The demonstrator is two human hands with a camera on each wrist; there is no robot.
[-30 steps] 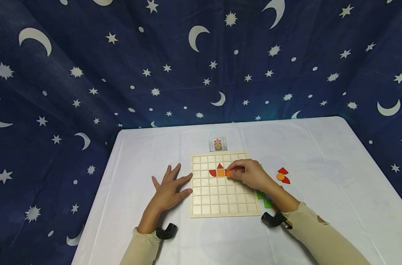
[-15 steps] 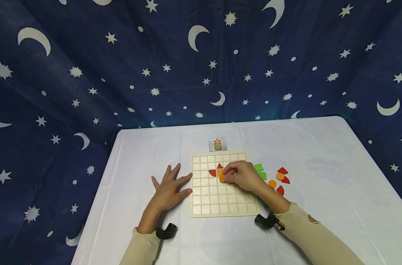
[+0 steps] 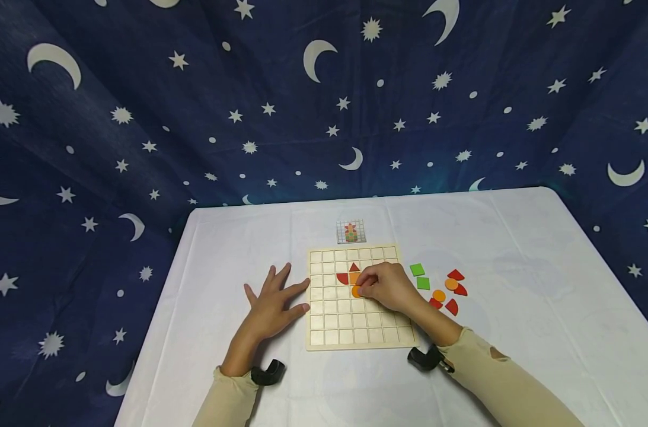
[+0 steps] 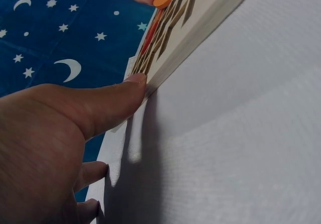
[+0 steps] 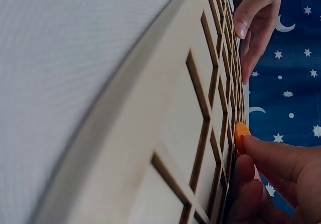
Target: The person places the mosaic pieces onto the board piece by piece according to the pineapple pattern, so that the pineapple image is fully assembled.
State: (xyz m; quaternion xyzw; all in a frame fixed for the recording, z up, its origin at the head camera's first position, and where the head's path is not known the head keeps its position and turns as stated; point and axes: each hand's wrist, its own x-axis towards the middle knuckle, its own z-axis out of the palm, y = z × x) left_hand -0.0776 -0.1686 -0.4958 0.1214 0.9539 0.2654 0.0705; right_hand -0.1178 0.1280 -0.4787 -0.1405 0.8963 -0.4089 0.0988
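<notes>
Between thumb and fingertips, my right hand [image 3: 390,287] pinches an orange disc [image 3: 356,292] over the gridded wooden board [image 3: 361,347]. In the right wrist view the orange disc [image 5: 241,133] is tilted against the grid. Just above it lies an orange square [image 3: 354,277], with a red quarter circle [image 3: 342,279] on its left and a red triangle [image 3: 354,267] above. My right fingers hide the cells to the right. At the board's left edge, my left hand [image 3: 270,311] has its fingers spread; its thumb [image 4: 135,79] touches the edge in the left wrist view.
A small pattern card [image 3: 351,232] lies behind the board. Right of the board are green squares [image 3: 417,270], loose orange discs [image 3: 439,295] and several red quarter-circle pieces [image 3: 452,306]. A star-and-moon cloth [image 3: 281,118] hangs behind the white table [image 3: 238,243].
My right hand has moved left and slightly down with the orange disc, from right of the orange square to below it. Loose pieces beside the board are uncovered. My left hand stays put.
</notes>
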